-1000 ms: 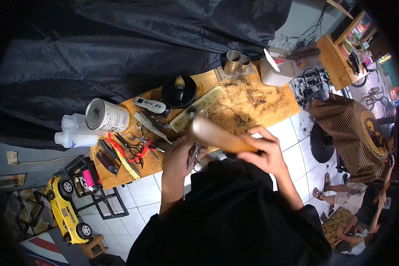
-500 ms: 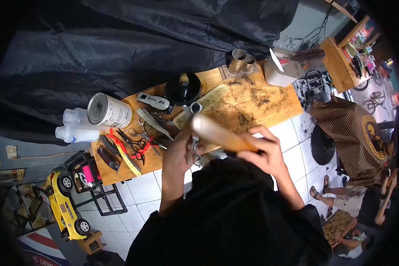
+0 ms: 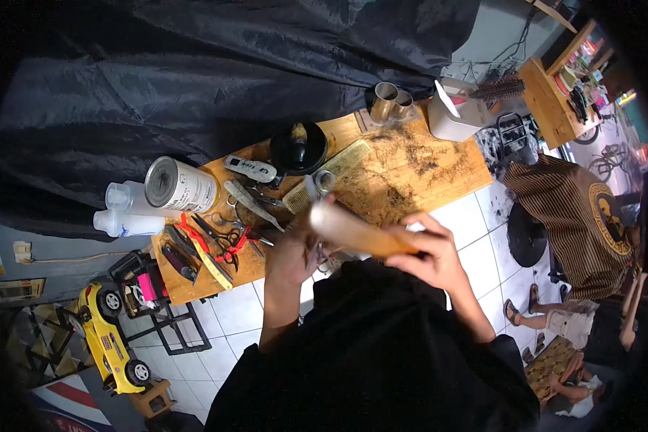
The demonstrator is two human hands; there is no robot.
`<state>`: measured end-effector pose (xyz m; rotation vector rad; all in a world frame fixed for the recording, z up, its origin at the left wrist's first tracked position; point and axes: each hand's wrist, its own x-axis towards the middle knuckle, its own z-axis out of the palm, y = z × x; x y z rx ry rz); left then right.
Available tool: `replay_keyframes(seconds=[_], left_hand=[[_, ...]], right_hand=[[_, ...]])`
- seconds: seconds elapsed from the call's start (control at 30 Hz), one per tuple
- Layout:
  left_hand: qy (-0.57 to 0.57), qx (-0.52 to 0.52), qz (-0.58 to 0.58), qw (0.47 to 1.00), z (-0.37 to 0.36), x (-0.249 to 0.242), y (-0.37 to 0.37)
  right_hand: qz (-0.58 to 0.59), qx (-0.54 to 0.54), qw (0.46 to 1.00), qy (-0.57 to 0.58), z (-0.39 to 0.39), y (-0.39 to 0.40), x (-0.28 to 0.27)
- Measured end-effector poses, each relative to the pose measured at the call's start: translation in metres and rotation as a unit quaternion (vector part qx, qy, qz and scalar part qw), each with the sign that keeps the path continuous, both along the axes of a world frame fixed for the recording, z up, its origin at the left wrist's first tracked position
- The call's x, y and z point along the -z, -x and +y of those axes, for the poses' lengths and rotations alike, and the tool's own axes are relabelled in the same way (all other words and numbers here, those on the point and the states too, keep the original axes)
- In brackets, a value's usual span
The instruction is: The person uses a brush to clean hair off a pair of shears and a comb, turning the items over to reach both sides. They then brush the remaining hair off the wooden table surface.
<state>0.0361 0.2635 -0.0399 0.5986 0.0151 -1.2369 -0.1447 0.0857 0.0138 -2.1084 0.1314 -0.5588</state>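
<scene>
My right hand [image 3: 432, 252] is closed around the orange-brown handle of a brush [image 3: 363, 234]. Its pale head, smeared by motion, points left and overlaps my left hand [image 3: 291, 253]. That hand is closed on a silvery metal tool [image 3: 318, 252], whose kind I cannot tell behind the brush and the blur. Both hands are at the near edge of a wooden table [image 3: 446, 169], in front of my black-clad body. Just beyond them lie a pale flat comb [image 3: 345, 164], a small metal cup [image 3: 325, 180] and a grey-handled razor [image 3: 248, 201].
Black scissors [image 3: 219, 234], red-handled tools [image 3: 191, 232], a large tin [image 3: 180, 183], clear bottles [image 3: 129, 222], a hair clipper [image 3: 250, 168] and a black bowl [image 3: 299, 155] crowd the table's left half. Cut hair lies on its right. A striped cape [image 3: 565, 223] hangs at right, near seated people.
The brush and my left hand have shifted slightly, the left hand now more blurred. A greyish metal end shows beside the small cup. The view has moved a little.
</scene>
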Motion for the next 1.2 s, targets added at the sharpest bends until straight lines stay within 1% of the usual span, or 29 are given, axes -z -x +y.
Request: replay_keyframes(seconds=[0.03, 0.1, 0.13, 0.2, 0.23, 0.27, 0.3, 0.33, 0.37, 0.43, 0.5, 0.53, 0.57, 0.63, 0.67, 0.7, 0.73, 0.77, 0.8, 0.83, 0.87, 0.9, 0.97, 1.03, 1.07, 1.1, 1.17, 1.2], left_hand=[[-0.036, 0.076, 0.023, 0.996, 0.004, 0.019, -0.004], [-0.002, 0.104, 0.036, 0.994, -0.008, -0.004, 0.009], [-0.001, 0.105, 0.037, 0.994, -0.007, -0.003, 0.009], [-0.017, 0.074, 0.047, 0.996, -0.004, -0.002, 0.003], [-0.032, 0.029, 0.014, 0.999, -0.009, -0.003, -0.001], [-0.032, 0.024, 0.014, 0.999, -0.008, -0.003, -0.005], [0.044, -0.008, 0.073, 0.996, -0.007, -0.003, -0.009], [0.122, -0.037, 0.131, 0.983, -0.007, -0.003, -0.013], [0.114, -0.044, 0.105, 0.987, -0.004, -0.006, -0.012], [0.086, -0.042, 0.120, 0.988, -0.003, -0.010, -0.008], [-0.019, -0.014, 0.053, 0.998, 0.000, -0.007, -0.002], [-0.019, -0.012, 0.054, 0.998, -0.001, -0.007, 0.002], [0.000, 0.012, 0.066, 0.998, -0.004, -0.007, 0.006], [0.037, 0.059, 0.093, 0.993, -0.009, -0.007, 0.014], [0.038, 0.061, 0.094, 0.993, -0.010, -0.007, 0.016], [0.027, 0.033, 0.119, 0.992, -0.012, -0.007, 0.016], [0.016, 0.002, 0.143, 0.990, -0.013, -0.007, 0.015], [0.015, -0.001, 0.143, 0.990, -0.013, -0.009, 0.011], [0.040, -0.018, 0.149, 0.988, -0.014, -0.012, 0.004], [0.066, -0.034, 0.155, 0.985, -0.014, -0.014, -0.002], [0.060, -0.071, 0.164, 0.982, -0.012, -0.009, -0.007], [0.081, -0.066, 0.153, 0.983, -0.009, -0.006, -0.010], [0.072, -0.049, 0.142, 0.986, -0.005, -0.007, -0.009], [0.017, -0.016, 0.120, 0.992, -0.004, -0.009, -0.002], [0.042, 0.029, 0.030, 0.998, 0.002, -0.007, -0.002], [0.026, 0.019, 0.135, 0.990, -0.002, -0.003, 0.006], [0.079, 0.060, 0.160, 0.982, -0.007, -0.004, 0.014], [0.080, 0.060, 0.159, 0.982, -0.007, -0.007, 0.014]], right_hand=[[0.011, 0.067, 0.997, -0.030, 0.004, -0.004, -0.002], [0.014, 0.148, 0.987, -0.056, 0.009, -0.015, -0.008], [0.015, 0.149, 0.987, -0.056, 0.009, -0.013, -0.006], [0.016, 0.102, 0.994, -0.030, 0.011, -0.012, 0.003], [0.015, 0.032, 0.999, 0.011, 0.007, -0.006, 0.010], [0.008, -0.023, 0.999, 0.029, 0.008, -0.003, 0.015], [0.001, -0.077, 0.996, 0.048, 0.011, -0.001, 0.016], [0.057, -0.114, 0.992, 0.016, 0.013, 0.006, 0.010], [0.107, -0.132, 0.985, 0.007, 0.014, 0.008, 0.003], [0.086, -0.114, 0.990, -0.016, 0.009, 0.011, 0.005], [-0.004, -0.059, 0.998, -0.012, -0.001, 0.004, 0.008], [0.007, 0.004, 1.000, -0.018, -0.001, 0.003, 0.001], [-0.011, 0.082, 0.997, -0.009, 0.000, -0.002, 0.004], [-0.010, 0.165, 0.985, -0.039, 0.004, -0.014, 0.000], [-0.007, 0.163, 0.987, -0.011, 0.004, -0.014, 0.003], [-0.007, 0.163, 0.987, -0.009, 0.005, -0.012, 0.006], [0.004, 0.109, 0.994, -0.005, 0.009, -0.009, 0.011], [0.015, 0.054, 0.998, -0.003, 0.013, -0.004, 0.016], [0.014, 0.000, 1.000, 0.005, 0.015, 0.001, 0.023], [0.009, -0.077, 0.997, 0.030, 0.015, 0.004, 0.024], [0.049, -0.096, 0.994, 0.011, 0.019, 0.007, 0.018], [0.088, -0.115, 0.989, -0.007, 0.022, 0.011, 0.012], [0.069, -0.106, 0.992, -0.012, 0.020, 0.011, 0.013], [-0.029, -0.038, 0.998, 0.027, 0.011, 0.006, 0.013], [-0.032, 0.011, 0.998, 0.047, 0.007, 0.002, 0.008], [0.004, 0.078, 0.997, -0.009, 0.010, 0.002, 0.007], [-0.011, 0.161, 0.987, 0.016, 0.010, -0.009, 0.006], [0.005, 0.154, 0.988, -0.010, 0.012, -0.009, 0.008]])
